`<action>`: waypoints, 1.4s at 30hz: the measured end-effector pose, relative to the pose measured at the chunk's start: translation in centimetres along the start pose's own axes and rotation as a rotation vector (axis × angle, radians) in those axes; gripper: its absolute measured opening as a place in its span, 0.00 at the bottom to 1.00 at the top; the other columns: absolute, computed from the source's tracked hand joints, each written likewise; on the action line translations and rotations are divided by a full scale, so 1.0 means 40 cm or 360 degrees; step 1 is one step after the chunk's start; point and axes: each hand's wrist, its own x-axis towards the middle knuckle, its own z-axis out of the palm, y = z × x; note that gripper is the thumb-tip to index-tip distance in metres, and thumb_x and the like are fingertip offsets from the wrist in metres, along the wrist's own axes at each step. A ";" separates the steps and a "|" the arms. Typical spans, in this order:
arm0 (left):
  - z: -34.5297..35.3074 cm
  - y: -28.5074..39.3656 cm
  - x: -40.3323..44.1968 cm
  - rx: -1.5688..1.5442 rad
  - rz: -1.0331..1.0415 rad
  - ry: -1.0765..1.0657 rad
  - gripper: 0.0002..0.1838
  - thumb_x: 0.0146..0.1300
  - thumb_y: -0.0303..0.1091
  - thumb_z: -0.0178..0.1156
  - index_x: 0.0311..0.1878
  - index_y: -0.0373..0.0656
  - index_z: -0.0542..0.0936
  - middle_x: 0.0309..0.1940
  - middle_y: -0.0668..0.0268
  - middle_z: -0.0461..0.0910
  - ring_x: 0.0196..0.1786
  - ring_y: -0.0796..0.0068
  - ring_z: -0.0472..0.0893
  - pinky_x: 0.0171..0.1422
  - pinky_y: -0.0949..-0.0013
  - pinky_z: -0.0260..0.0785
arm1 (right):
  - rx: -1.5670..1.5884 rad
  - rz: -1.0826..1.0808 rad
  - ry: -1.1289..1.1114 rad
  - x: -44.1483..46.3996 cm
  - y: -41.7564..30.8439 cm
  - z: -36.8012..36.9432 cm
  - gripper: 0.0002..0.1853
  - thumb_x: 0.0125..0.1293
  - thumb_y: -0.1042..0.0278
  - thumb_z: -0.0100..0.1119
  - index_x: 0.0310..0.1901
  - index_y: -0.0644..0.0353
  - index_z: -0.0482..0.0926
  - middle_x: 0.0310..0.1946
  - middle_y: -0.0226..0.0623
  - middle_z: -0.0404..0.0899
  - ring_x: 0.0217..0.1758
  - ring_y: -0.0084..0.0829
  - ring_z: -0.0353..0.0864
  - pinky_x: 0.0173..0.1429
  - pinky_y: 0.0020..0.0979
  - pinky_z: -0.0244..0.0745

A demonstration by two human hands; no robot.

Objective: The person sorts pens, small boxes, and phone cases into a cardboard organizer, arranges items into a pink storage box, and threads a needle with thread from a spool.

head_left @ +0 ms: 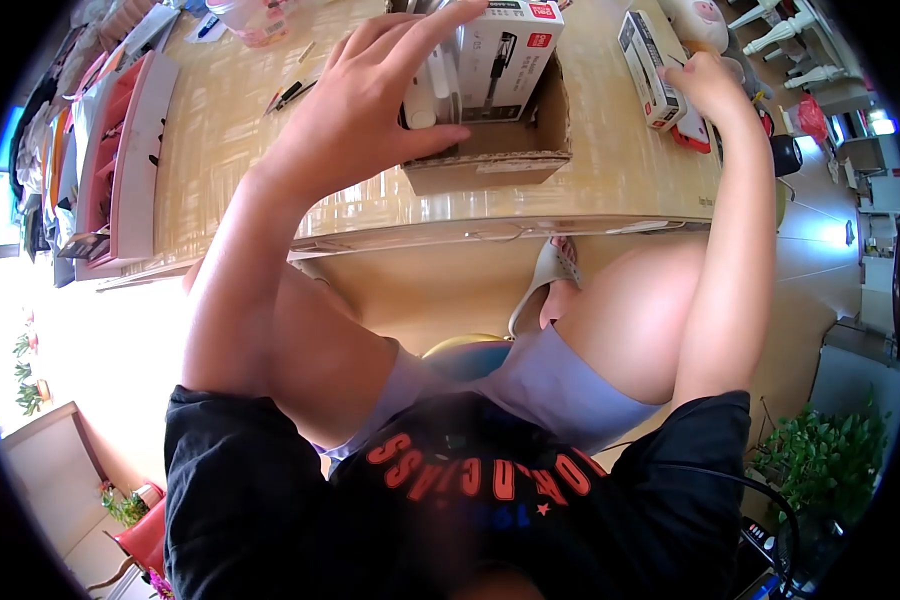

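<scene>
A glossy worktop (pixel 220 120) spans the far side, a plant (pixel 820 450) near right. On the worktop, a partly hidden cardboard box (pixel 485 172) holds a white box (pixel 508 62). The left hand (pixel 355 100) spreads over a half-hidden pale object (pixel 428 98) inside; rightward, the right hand (pixel 707 85) touches a smaller box (pixel 652 75). I can't tell whether either grips.

An open brown cardboard box (pixel 485 176) sits on the table (pixel 625 185), holding a white box (pixel 520 50) that stands upright, printed with a black pen and red labels, beside a partly hidden pale container (pixel 433 92). A smaller white-and-grey box (pixel 650 65) slants apart to the right.
</scene>
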 end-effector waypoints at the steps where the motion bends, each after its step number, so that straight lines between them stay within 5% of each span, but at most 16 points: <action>1: 0.011 -0.005 -0.002 -0.0013 -0.0006 0.0044 0.53 0.55 0.43 0.79 0.81 0.56 0.60 0.70 0.56 0.73 0.73 0.49 0.70 0.77 0.52 0.66 | 0.0054 -0.0030 -0.0025 -0.006 0.003 0.013 0.26 0.65 0.47 0.71 0.45 0.69 0.84 0.38 0.50 0.87 0.39 0.36 0.86 0.50 0.38 0.79; 7: 0.023 0.006 -0.006 -0.0117 -0.0150 0.0054 0.50 0.56 0.42 0.78 0.81 0.58 0.61 0.70 0.55 0.73 0.73 0.47 0.69 0.76 0.50 0.64 | 0.0152 0.0040 -0.0323 -0.082 -0.070 0.024 0.24 0.64 0.55 0.70 0.48 0.72 0.83 0.47 0.58 0.87 0.52 0.50 0.89 0.58 0.43 0.82; 11: 0.024 -0.008 -0.005 -0.0094 -0.0096 0.0043 0.47 0.62 0.50 0.73 0.81 0.53 0.60 0.72 0.53 0.70 0.74 0.44 0.68 0.79 0.50 0.58 | 0.0039 -0.0064 0.0008 -0.073 -0.045 0.094 0.24 0.67 0.58 0.65 0.56 0.70 0.77 0.47 0.58 0.87 0.54 0.54 0.87 0.58 0.47 0.81; 14: 0.031 -0.008 0.000 -0.0049 -0.0002 0.0161 0.43 0.65 0.52 0.70 0.78 0.47 0.64 0.62 0.52 0.77 0.65 0.46 0.73 0.75 0.50 0.61 | 0.0082 -0.0070 0.0167 -0.113 -0.058 0.101 0.22 0.67 0.57 0.65 0.53 0.68 0.77 0.47 0.57 0.87 0.54 0.53 0.87 0.58 0.48 0.81; 20: 0.077 -0.024 -0.004 -0.0144 -0.0103 0.0113 0.51 0.60 0.47 0.75 0.79 0.40 0.58 0.73 0.50 0.68 0.73 0.43 0.66 0.79 0.49 0.57 | 0.0077 -0.0251 0.0311 -0.164 -0.075 0.095 0.15 0.66 0.61 0.67 0.44 0.67 0.83 0.36 0.51 0.87 0.41 0.52 0.88 0.46 0.48 0.83; 25: 0.090 -0.043 -0.013 -0.0279 -0.0240 0.0065 0.52 0.60 0.47 0.74 0.80 0.39 0.55 0.76 0.51 0.63 0.76 0.45 0.63 0.81 0.49 0.54 | 0.0230 -0.0259 0.0257 -0.175 -0.050 0.090 0.14 0.68 0.65 0.64 0.45 0.68 0.80 0.35 0.53 0.86 0.42 0.55 0.87 0.47 0.48 0.82; 29: 0.099 -0.053 -0.020 -0.0373 -0.0308 0.0098 0.53 0.60 0.49 0.73 0.80 0.40 0.53 0.76 0.51 0.62 0.76 0.46 0.63 0.81 0.49 0.54 | 0.0584 -0.0347 0.0523 -0.149 0.003 0.102 0.13 0.74 0.68 0.58 0.54 0.67 0.74 0.44 0.54 0.84 0.50 0.55 0.83 0.52 0.47 0.81; 32: 0.098 -0.051 -0.020 -0.0388 -0.0320 0.0101 0.52 0.61 0.48 0.72 0.80 0.39 0.54 0.76 0.50 0.62 0.76 0.46 0.63 0.81 0.49 0.54 | 0.0612 -0.0549 0.1059 -0.127 0.035 0.096 0.15 0.78 0.66 0.57 0.59 0.63 0.73 0.43 0.53 0.83 0.49 0.53 0.84 0.55 0.44 0.77; 33: 0.096 -0.048 -0.018 -0.0364 -0.0314 0.0095 0.52 0.61 0.48 0.72 0.80 0.39 0.54 0.76 0.50 0.63 0.76 0.46 0.63 0.81 0.49 0.54 | 0.0761 -0.0539 0.1053 -0.118 0.034 0.082 0.19 0.78 0.62 0.58 0.64 0.61 0.72 0.49 0.53 0.83 0.51 0.51 0.84 0.59 0.42 0.76; 36: 0.097 -0.048 -0.012 -0.0296 -0.0254 0.0111 0.50 0.61 0.46 0.72 0.80 0.38 0.56 0.76 0.51 0.63 0.76 0.46 0.63 0.81 0.49 0.54 | 0.1158 -0.0216 0.0823 -0.137 0.008 0.019 0.19 0.75 0.59 0.64 0.60 0.61 0.77 0.43 0.41 0.86 0.44 0.28 0.85 0.53 0.29 0.77; 38: 0.089 -0.044 -0.009 -0.0229 -0.0242 0.0087 0.50 0.61 0.46 0.72 0.79 0.38 0.57 0.76 0.51 0.64 0.75 0.46 0.64 0.81 0.49 0.54 | 0.1503 -0.0089 0.0954 -0.183 -0.084 -0.068 0.19 0.63 0.88 0.63 0.54 0.64 0.74 0.37 0.38 0.80 0.43 0.27 0.83 0.50 0.28 0.77; 42: 0.083 -0.033 0.001 -0.0176 -0.0136 0.0135 0.49 0.61 0.47 0.73 0.78 0.38 0.58 0.73 0.51 0.67 0.70 0.44 0.67 0.78 0.49 0.56 | 0.1341 -0.0563 0.1008 -0.184 -0.099 -0.053 0.18 0.65 0.86 0.63 0.55 0.66 0.74 0.42 0.41 0.83 0.45 0.28 0.85 0.50 0.27 0.78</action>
